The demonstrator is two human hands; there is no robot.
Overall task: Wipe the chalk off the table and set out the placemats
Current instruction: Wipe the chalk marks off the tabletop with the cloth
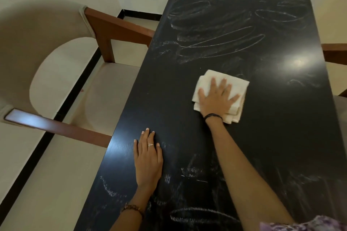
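Observation:
A long black table (272,137) runs away from me. White chalk loops (216,32) cover its far end, and fainter chalk marks (193,214) lie near me. A folded cream cloth (206,78) lies on the middle of the table. My right hand (217,99) presses flat on the cloth with its fingers spread. My left hand (148,157) rests flat on the tabletop near the left edge, fingers straight, a ring on one finger. No placemats are in view.
A chair (56,73) with a beige seat and brown wooden arms stands at the table's left side. Part of another wooden chair arm (334,52) shows at the right edge. Pale floor with a black strip (75,90) runs on the left.

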